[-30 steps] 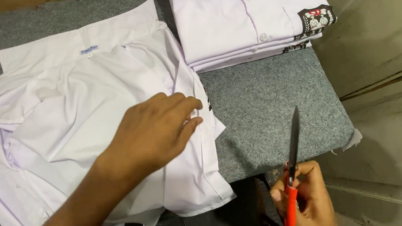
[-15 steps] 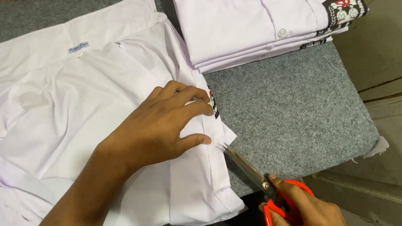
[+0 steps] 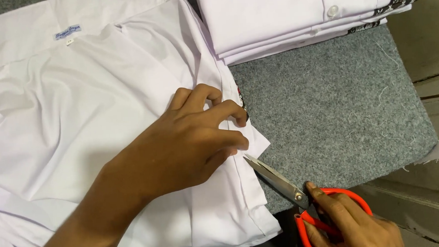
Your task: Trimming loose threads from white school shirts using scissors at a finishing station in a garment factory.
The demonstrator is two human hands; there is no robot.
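Note:
A white shirt (image 3: pixel 93 110) lies spread over a grey felt-covered table (image 3: pixel 329 107). My left hand (image 3: pixel 190 140) presses on the shirt's right edge, fingers curled over the fabric next to a small dark patch. At the lower right, my right hand (image 3: pixel 352 224) grips the orange handles of a pair of scissors (image 3: pixel 282 183). Their steel blades point up-left, and the tip touches the shirt's edge just below my left fingers.
A stack of folded white shirts (image 3: pixel 294 14) with dark patterned trim sits at the table's far right. Loose thread bits dot the grey felt. The table's right edge drops to a wooden surface (image 3: pixel 425 37).
The scissors swung from pointing straight up off the table's edge to pointing up-left at the shirt. The view has closed in, and my left hand has curled tighter on the fabric.

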